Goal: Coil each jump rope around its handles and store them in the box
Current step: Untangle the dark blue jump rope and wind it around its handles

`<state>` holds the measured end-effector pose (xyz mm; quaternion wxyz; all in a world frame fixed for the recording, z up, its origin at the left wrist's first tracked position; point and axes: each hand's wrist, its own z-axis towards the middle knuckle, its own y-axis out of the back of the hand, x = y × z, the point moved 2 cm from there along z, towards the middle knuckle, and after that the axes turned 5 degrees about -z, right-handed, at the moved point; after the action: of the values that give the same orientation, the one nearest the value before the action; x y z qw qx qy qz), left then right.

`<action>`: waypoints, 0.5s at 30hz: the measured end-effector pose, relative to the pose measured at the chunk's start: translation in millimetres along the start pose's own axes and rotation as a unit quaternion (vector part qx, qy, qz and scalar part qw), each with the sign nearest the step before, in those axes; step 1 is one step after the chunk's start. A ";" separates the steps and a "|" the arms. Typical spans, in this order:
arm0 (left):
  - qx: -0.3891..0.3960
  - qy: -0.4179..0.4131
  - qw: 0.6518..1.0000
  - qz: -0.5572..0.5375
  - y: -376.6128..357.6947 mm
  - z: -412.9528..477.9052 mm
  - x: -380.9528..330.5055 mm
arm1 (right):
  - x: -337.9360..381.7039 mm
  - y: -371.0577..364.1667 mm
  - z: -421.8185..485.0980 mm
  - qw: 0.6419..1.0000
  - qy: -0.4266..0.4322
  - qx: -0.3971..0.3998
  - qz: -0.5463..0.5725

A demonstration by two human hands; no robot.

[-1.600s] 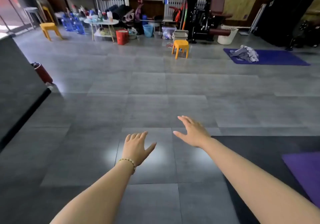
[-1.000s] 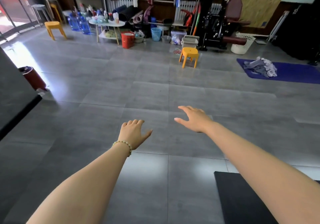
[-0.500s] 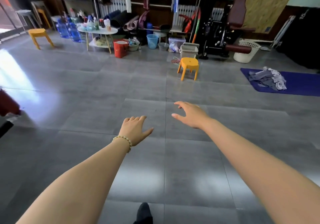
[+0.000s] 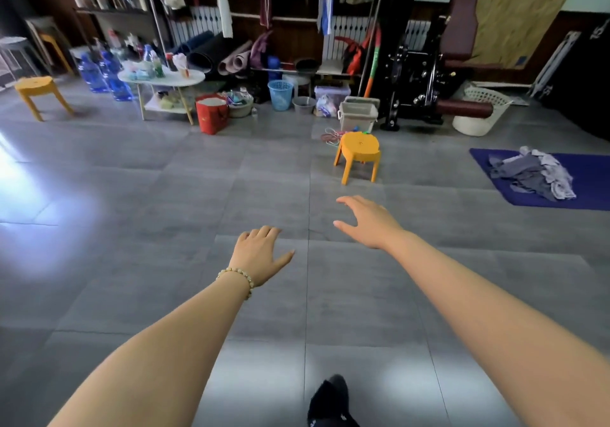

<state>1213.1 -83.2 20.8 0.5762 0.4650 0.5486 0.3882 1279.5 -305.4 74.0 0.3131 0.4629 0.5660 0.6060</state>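
Loose jump ropes in pink and green lie tangled on the grey floor, just left of a yellow stool. Behind the stool stands a pale grey box with handles. My left hand, with a bead bracelet on the wrist, stretches forward palm down, fingers relaxed and empty. My right hand reaches further ahead, also empty with spread fingers. Both hands are well short of the ropes and the box.
A red bucket, a white side table, a blue basket and gym gear line the back wall. A blue mat with a cloth pile lies at the right. Another yellow stool stands far left. My dark shoe shows below.
I have walked forward across the tiles; the stool, box and ropes are nearer and larger. The black mat has left the view. Both hands stay outstretched and empty.
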 end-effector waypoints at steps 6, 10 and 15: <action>-0.002 0.047 0.999 -0.022 5.0 153.1 -10.1 | -83.5 32.1 147.6 0.999 0.026 0.035 -0.001; 0.001 0.057 0.998 -0.022 10.0 250.1 -4.6 | -124.8 42.5 238.0 0.999 0.037 0.032 0.022; -0.001 0.053 0.998 -0.025 7.8 381.5 7.1 | -175.5 37.4 348.5 0.999 0.034 0.026 0.023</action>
<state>1593.2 -116.3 13.3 0.5562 0.4293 0.5895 0.3984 1669.9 -332.0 50.1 0.2674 0.4631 0.5807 0.6138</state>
